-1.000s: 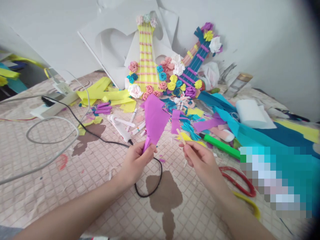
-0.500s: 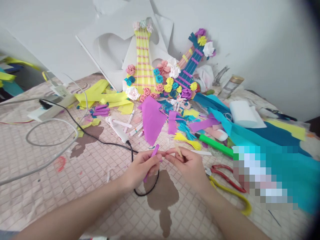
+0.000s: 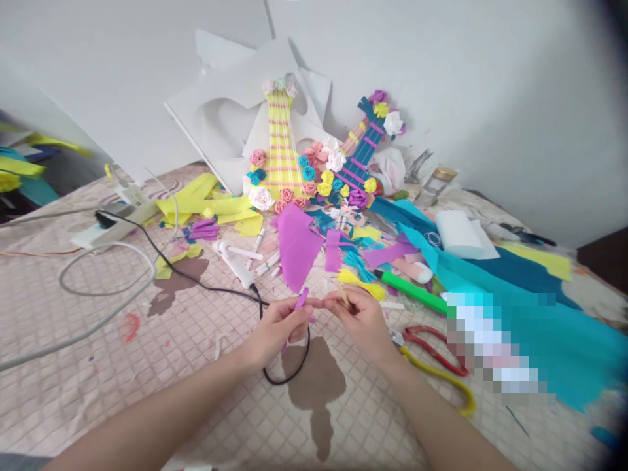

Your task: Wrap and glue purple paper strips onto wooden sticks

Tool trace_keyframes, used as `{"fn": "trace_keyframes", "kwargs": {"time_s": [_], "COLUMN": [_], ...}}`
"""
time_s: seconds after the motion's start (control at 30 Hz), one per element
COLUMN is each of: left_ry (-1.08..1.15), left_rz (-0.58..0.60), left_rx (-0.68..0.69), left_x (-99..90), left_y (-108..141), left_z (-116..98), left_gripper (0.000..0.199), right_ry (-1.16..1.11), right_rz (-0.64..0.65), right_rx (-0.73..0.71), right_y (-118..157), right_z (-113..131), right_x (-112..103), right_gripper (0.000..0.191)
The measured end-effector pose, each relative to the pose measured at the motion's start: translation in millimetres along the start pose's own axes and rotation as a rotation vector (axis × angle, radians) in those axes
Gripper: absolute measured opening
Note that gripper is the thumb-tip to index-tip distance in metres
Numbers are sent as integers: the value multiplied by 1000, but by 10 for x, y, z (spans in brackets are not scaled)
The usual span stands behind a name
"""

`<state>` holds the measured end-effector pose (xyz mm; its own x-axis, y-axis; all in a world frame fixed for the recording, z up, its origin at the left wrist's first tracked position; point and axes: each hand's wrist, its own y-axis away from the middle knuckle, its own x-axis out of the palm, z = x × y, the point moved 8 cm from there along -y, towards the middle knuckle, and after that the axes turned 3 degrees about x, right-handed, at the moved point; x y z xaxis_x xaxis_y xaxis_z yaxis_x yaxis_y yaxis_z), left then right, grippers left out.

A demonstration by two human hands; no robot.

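My left hand (image 3: 284, 322) is closed round a narrow purple paper strip (image 3: 302, 298), which sticks out above and below the fingers. Its index fingertip meets the fingers of my right hand (image 3: 357, 315). My right hand is closed on a thin pale stick (image 3: 343, 296); whether its fingertips also pinch something small is too tiny to tell. Just beyond my hands lies a large purple paper sheet (image 3: 298, 247). A white glue gun (image 3: 236, 265) with a black cable rests to the left of it, and a yellow paper bundle (image 3: 362, 285) is close behind my right hand.
Yellow (image 3: 280, 144) and blue (image 3: 362, 152) flower-decorated paper guitars lean at the back. Red-and-yellow-handled pliers (image 3: 432, 366), a green tube (image 3: 415, 292) and teal paper (image 3: 564, 347) lie right. At left are a power strip (image 3: 112, 226) and looping cables (image 3: 118, 307).
The camera view has shifted, so the guitars appear lower and the things at the right sit further left. My hands keep nearly the same pose, fingertips together.
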<state>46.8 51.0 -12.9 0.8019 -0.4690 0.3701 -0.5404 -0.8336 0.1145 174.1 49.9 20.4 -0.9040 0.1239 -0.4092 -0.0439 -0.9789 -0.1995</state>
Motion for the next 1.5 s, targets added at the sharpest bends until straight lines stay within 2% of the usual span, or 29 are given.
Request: {"fn": "trace_keyframes", "kwargs": {"time_s": [0.13,0.27,0.4,0.53,0.7,0.9,1.23,1.5], "left_ry": [-106,-292,-395,-310,-215,-33,58,126], "left_rz": [19,-31,-74,-25,40,105,101,51], "left_rx": [-11,18,106,137,85,11,69,146], "left_x": [45,16,-33,-34,7,79,77,132], "left_y": [1,-16,-19,-24,-58,-98,-158,-308], "left_z": [12,16,-54,-52,53,118,88,-76], "left_gripper": [48,49,41,28,25,21,25,27], "right_ry": [44,26,-47,-111,-149,-224,-402,-383], "right_rz": [-96,-144,-141,-41,121,132,-11,-266], "right_rx": [-47,-32,10,-46,-145,-120,70,31], "right_y": [-17,-45,-65,-60,-17,-28,-50,-159], "right_z": [23,-77,-182,-90,82,57,-192,-136], "right_x": [-29,-28,-35,19,138,172,207,75], "right_gripper": [36,32,33,19,23,24,42,32]}}
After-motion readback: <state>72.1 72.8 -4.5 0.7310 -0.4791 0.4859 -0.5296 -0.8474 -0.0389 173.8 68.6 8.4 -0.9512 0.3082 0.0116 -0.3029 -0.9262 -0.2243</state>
